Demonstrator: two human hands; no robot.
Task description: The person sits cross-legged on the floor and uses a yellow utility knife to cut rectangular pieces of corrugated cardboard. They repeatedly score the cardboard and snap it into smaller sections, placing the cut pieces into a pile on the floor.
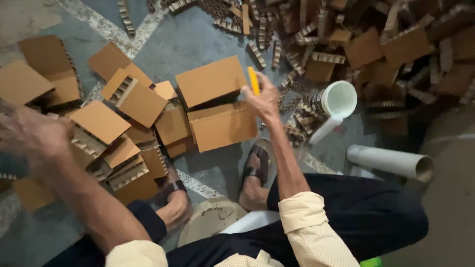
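1. Brown cardboard blocks lie all over the grey floor (198, 39) in front of us. A big messy heap (396, 44) of cut strips fills the top right corner.
2. The block that matters is the near block (223, 126). It lies flat, just past our feet, with its long side running left to right. A second flat block (210, 80) sits right behind it and leans on it.
3. A long white tube (391, 161) lies on the floor by our right knee. A white cup (339, 99) stands past it, near the heap.
4. Our right hand (264, 99) is at the top right corner of the near block and seems to touch it. This hand is much the nearer one to that block.
5. Our left hand (32, 136) is far off to the left, up over the loose blocks. It is blurred, so we cannot tell if it is wide, closed or holding something.
6. The right hand is closed around a yellow cutter (254, 80). The cutter points up and away from us, so it runs across the block's long side.
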